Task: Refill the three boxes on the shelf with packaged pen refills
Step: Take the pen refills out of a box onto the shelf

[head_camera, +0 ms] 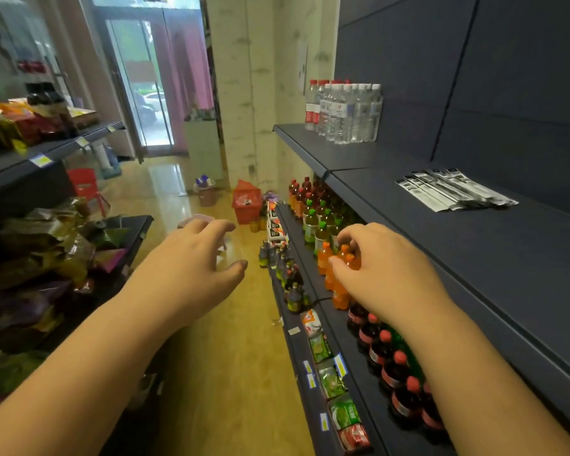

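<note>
Lying on the dark shelf (392, 192), packaged pen refills (454, 190) near water bottles (343, 110).

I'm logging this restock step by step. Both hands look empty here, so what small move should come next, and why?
Probably reach the right hand up and to the right to the packaged pen refills lying in a loose pile on the dark shelf. Neither it nor the left hand holds anything, and no boxes are in view yet.

Both hands held out empty, left hand (191, 268), right hand (385, 274), packaged pen refills (454, 194) on dark shelf (408, 225)
</note>
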Action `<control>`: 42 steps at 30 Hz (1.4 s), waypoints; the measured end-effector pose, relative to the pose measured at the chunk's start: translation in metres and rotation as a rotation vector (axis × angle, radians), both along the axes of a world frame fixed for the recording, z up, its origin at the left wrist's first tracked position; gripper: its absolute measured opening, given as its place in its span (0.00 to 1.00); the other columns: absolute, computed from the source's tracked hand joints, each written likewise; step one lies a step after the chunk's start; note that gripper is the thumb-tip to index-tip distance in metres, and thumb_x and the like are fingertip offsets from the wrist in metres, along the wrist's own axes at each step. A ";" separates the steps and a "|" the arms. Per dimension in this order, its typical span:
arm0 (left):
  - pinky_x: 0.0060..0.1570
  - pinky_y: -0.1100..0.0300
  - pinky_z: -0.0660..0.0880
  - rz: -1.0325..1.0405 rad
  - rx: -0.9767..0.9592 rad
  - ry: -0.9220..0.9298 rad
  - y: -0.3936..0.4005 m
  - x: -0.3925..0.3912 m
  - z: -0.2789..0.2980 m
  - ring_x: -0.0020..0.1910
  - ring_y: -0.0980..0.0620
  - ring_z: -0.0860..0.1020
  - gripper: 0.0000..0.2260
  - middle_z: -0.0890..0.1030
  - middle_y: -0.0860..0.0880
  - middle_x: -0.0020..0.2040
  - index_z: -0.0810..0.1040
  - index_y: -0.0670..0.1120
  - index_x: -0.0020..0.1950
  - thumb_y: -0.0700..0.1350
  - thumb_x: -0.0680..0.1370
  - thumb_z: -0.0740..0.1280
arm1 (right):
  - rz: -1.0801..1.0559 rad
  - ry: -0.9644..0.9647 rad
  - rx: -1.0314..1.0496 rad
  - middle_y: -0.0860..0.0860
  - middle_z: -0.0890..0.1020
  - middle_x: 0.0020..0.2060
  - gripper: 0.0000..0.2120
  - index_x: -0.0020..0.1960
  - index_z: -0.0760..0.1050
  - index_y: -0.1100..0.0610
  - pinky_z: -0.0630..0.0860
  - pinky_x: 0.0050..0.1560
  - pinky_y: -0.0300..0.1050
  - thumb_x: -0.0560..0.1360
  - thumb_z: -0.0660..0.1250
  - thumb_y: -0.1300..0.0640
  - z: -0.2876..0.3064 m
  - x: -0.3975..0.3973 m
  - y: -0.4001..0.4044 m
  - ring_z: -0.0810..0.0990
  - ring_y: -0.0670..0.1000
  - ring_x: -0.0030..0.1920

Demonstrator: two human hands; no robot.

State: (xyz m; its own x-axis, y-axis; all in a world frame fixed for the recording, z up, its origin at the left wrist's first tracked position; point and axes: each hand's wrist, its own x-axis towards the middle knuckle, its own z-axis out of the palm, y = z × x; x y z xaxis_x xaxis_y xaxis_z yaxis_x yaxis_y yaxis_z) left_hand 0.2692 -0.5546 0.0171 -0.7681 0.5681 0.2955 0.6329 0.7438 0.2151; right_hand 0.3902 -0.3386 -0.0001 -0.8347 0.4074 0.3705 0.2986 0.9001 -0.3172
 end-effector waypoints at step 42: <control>0.77 0.53 0.54 -1.722 -0.446 0.399 0.548 -0.184 0.028 0.81 0.50 0.50 0.51 0.50 0.54 0.82 0.46 0.56 0.81 0.69 0.67 0.71 | -1.477 -0.140 -0.131 0.43 0.75 0.65 0.26 0.72 0.66 0.42 0.72 0.53 0.46 0.77 0.63 0.35 0.032 -0.088 0.175 0.76 0.49 0.63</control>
State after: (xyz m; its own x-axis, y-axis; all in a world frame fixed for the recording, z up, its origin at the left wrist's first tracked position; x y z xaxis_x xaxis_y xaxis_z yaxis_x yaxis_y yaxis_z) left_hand 0.0852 -0.0068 0.0446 0.7641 0.6395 -0.0847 0.6273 -0.7672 -0.1339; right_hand 0.3020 -0.1633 0.0324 0.3269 0.9193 0.2191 0.9273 -0.2673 -0.2621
